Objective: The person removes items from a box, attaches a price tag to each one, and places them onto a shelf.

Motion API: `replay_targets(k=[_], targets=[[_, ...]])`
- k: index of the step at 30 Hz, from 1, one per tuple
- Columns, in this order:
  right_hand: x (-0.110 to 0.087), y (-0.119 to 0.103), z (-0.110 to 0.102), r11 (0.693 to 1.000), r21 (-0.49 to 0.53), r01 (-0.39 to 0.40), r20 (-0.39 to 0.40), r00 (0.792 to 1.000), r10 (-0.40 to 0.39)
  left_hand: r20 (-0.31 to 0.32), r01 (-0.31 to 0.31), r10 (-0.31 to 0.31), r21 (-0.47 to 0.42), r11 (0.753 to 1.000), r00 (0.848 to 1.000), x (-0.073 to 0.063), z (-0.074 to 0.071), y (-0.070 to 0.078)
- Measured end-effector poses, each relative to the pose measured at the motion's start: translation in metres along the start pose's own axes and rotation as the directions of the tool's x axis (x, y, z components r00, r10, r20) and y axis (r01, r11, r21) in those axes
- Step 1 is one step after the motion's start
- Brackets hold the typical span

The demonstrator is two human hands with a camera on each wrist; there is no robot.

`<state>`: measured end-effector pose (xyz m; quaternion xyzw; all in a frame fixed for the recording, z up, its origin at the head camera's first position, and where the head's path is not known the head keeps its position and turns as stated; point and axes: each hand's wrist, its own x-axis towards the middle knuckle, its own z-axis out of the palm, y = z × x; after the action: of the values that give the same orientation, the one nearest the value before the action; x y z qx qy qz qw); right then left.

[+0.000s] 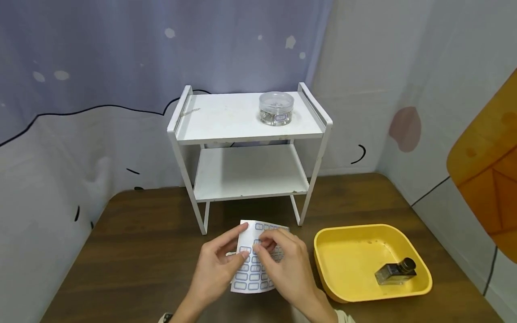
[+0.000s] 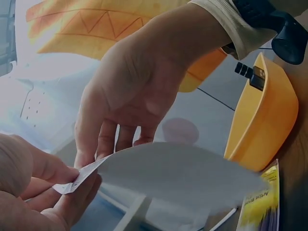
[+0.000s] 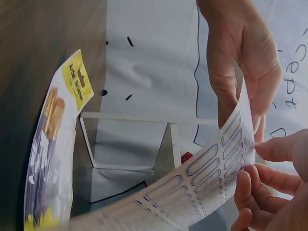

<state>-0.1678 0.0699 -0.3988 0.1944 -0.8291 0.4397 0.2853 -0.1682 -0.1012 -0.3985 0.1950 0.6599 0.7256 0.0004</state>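
Note:
A white sheet of blue-bordered label stickers (image 1: 253, 277) is held up over the table, bowed along its length. My left hand (image 1: 216, 264) grips its left side between thumb and fingers. With thumb and index finger, my right hand (image 1: 288, 260) pinches at a label spot near the middle of the sheet. Whether a label has lifted there is hidden by the fingertips. Under the sheet lies a clear packet of artist brushes (image 3: 53, 144) with a yellow header, seen in the right wrist view and mostly covered in the head view.
A white two-tier shelf (image 1: 250, 172) stands behind the hands. On its top is a round clear jar (image 1: 276, 109) bearing a label. To the right, a yellow tray (image 1: 347, 264) holds a small glass bottle (image 1: 393, 273) with a black cap. Fabric hangs behind the brown table (image 1: 121, 251).

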Motion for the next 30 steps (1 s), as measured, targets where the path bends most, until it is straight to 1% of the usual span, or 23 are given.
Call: replay_targets(k=[3, 6, 10, 14, 21, 25, 30], targets=[[-0.0009, -0.0011, 0.0008, 1.0, 0.023, -0.013, 0.001, 1.0, 0.013, -0.024, -0.039, 0.039, -0.003, 0.999, 0.999, 0.0002, 0.0031, 0.0005], [-0.0009, -0.0032, 0.0004, 0.999, 0.02, -0.036, 0.006, 0.999, 0.036, -0.042, -0.051, 0.051, -0.003, 0.999, 0.998, 0.0004, 0.0047, 0.0004], [0.0001, -0.006, -0.0004, 0.998, -0.008, -0.054, 0.005, 0.999, 0.054, -0.033, -0.074, 0.074, 0.015, 0.997, 0.997, 0.0, 0.0056, -0.0013], [0.0003, -0.0074, -0.0007, 0.999, -0.023, -0.048, -0.01, 0.999, 0.047, -0.019, -0.111, 0.111, 0.032, 0.993, 0.994, -0.0009, 0.0061, -0.0019], [-0.0005, -0.0081, -0.001, 1.0, 0.006, -0.013, -0.024, 1.0, 0.013, -0.002, -0.191, 0.191, 0.038, 0.981, 0.982, -0.0015, 0.0064, -0.0012], [-0.0014, -0.0086, -0.002, 0.999, 0.034, -0.009, -0.032, 0.999, 0.01, 0.003, -0.202, 0.202, 0.032, 0.979, 0.979, -0.0018, 0.0061, -0.0011], [-0.001, -0.0095, -0.0055, 0.996, 0.083, -0.009, -0.029, 1.0, 0.011, 0.013, -0.199, 0.199, 0.015, 0.98, 0.98, -0.0025, 0.0051, -0.0008]])
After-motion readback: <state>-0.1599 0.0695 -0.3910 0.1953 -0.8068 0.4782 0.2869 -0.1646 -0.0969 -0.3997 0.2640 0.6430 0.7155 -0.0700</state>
